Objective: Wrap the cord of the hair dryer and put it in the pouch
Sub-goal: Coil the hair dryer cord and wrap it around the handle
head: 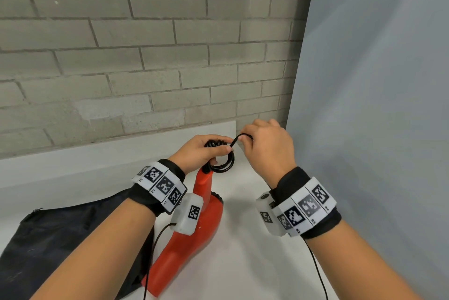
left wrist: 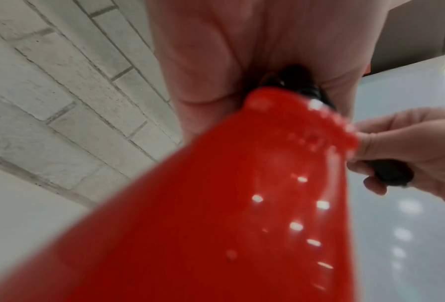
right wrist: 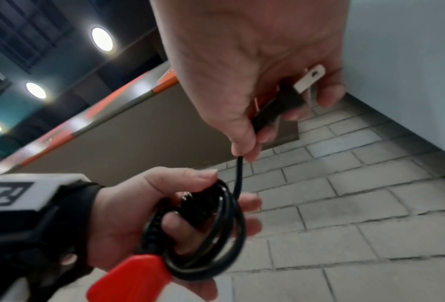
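Cord sits at centre of the head view, gathered into several black loops at the end of the handle of the red hair dryer, whose body lies on the white table and slants toward lower centre of frame. Left hand has fingers curled through and round the loops, thumb pressing on top; right wrist view shows this clearly. Right hand, just right of the coil, pinches the last free length of cord and holds the plug in the curled fingers, metal prongs poking out at upper right of that view. Only a short tail runs between the hands. Risks, as judged: if the left thumb eases, the springy loops could fan out and uncoil; a tail tucked loosely would likely slip free on the way to the pouch, which lies flat at lower left with no opening visible. Prongs could snag the fabric. A sharp bend at the handle end may strain the cord.
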Tool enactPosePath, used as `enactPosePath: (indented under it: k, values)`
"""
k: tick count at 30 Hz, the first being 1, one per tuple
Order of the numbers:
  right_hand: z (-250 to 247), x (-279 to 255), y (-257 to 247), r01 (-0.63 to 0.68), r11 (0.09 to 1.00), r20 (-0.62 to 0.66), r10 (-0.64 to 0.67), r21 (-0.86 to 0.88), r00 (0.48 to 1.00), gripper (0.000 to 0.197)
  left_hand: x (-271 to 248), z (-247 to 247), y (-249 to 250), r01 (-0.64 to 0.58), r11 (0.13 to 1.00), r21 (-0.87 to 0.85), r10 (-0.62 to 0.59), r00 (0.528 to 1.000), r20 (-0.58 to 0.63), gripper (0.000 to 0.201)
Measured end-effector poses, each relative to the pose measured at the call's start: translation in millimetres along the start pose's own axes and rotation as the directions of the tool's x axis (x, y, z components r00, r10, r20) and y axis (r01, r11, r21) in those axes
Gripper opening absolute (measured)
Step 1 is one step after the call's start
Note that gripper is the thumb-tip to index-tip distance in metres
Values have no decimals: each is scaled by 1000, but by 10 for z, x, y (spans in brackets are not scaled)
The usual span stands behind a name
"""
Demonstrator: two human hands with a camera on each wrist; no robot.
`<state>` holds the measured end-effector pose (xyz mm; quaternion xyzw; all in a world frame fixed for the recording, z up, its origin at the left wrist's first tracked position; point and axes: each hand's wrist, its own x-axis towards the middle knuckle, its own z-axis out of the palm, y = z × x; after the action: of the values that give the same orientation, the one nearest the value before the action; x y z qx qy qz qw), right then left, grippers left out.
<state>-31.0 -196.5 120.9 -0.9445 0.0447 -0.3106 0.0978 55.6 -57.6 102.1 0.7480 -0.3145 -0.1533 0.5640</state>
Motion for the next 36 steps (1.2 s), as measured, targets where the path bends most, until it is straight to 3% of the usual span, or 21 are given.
enactPosePath:
  k: [3, 6, 8, 10, 17, 21, 27, 32, 36]
  values:
    - [-22, -70, -105, -23, 999, -20, 24, 48, 1000, 27, -38, 18, 33, -59, 997, 45, 59, 998, -8, 14]
    - [41, -126, -137, -41, 977, 14, 39, 210, 999, 26, -28, 45, -20, -74, 996, -39, 70, 993, -98, 10]
    - [114, -162, -123, -57, 892, 74, 27, 449, 997, 28, -14, 45, -62, -63, 978, -197, 28, 984, -176, 12]
    - [158, -207, -109, -71, 813, 152, -22, 579, 988, 36, 2, 35, -95, -64, 949, -308, -11, 972, -235, 14]
    - [125, -374, -152, -81, 724, 320, -199, 685, 927, 54, 6, 43, -119, -75, 908, -412, -42, 962, -268, 14]
    - [118, -346, -153, -98, 690, 289, -166, 717, 943, 50, 5, 73, -115, -65, 911, -407, -49, 963, -264, 17]
    - [270, -248, -140, -46, 724, 100, -32, 688, 994, 40, 7, 137, -100, 0, 929, -371, -92, 969, -231, 23]
    - [426, -251, -165, -98, 676, 63, 77, 731, 995, 35, -24, 178, -75, -1, 928, -372, -56, 988, -142, 23]
    - [487, -246, -179, -68, 677, 2, 97, 733, 995, 38, -30, 199, -72, -27, 924, -382, -25, 991, -130, 28]
